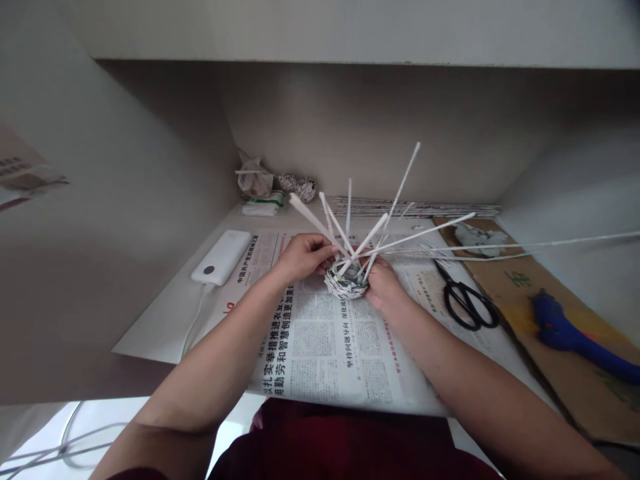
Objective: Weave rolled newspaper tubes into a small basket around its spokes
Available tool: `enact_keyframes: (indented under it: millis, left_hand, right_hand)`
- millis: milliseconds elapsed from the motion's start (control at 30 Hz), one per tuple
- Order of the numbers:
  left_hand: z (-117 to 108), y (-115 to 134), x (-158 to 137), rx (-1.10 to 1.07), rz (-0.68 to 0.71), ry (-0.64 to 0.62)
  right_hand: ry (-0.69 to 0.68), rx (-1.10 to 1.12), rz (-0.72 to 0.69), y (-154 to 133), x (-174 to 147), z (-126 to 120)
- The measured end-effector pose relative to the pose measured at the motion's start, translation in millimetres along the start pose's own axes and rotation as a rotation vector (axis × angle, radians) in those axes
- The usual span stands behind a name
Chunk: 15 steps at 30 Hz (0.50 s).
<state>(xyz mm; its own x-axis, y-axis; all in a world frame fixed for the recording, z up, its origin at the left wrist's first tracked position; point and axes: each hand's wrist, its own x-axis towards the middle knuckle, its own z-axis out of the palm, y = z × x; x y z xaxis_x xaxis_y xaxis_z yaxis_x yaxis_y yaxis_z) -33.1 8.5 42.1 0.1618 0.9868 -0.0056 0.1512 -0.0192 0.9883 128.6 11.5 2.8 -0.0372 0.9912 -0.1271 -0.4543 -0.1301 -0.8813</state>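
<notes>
A small woven paper basket [346, 283] is held above the newspaper [320, 333], with several white rolled-paper sticks [373, 235] fanning up and outward from its rim. My left hand [306, 257] grips the basket's left side, thumb and fingers pinched near the base of the sticks. On the opposite side my right hand [383, 281] is closed round the basket's edge; its fingertips are partly hidden behind the sticks. Two long strands run from near my right hand far out to the right.
Black-handled scissors [467, 303] lie right of the newspaper. Beyond them a blue glue gun [575, 337] rests on cardboard [525, 300]. A white power bank [221, 259] with a cable is at left. Paper sticks [415, 208] line the back wall; a shelf board [350, 33] hangs overhead.
</notes>
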Motion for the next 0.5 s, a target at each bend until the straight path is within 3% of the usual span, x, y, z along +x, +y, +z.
enact_keyframes:
  millis: [200, 267, 367, 433, 500]
  left_hand:
    - [-8, 5, -2, -0.09, 0.077, -0.012]
    - [-15, 9, -5, -0.024, 0.17, -0.151]
    - [-23, 11, -8, 0.102, 0.285, -0.465]
    - [-22, 9, -8, 0.167, 0.353, -0.503]
    - [-19, 4, -6, 0.216, 0.4, -0.454]
  right_hand:
    - [0.014, 0.099, 0.088, -4, 6, -3]
    - [0.008, 0.099, 0.094, -4, 8, -4]
    - [-0.012, 0.104, 0.105, -4, 10, -5]
    - [-0.026, 0.1, 0.099, -4, 10, -6]
    - [-0.035, 0.083, 0.083, -4, 11, -7]
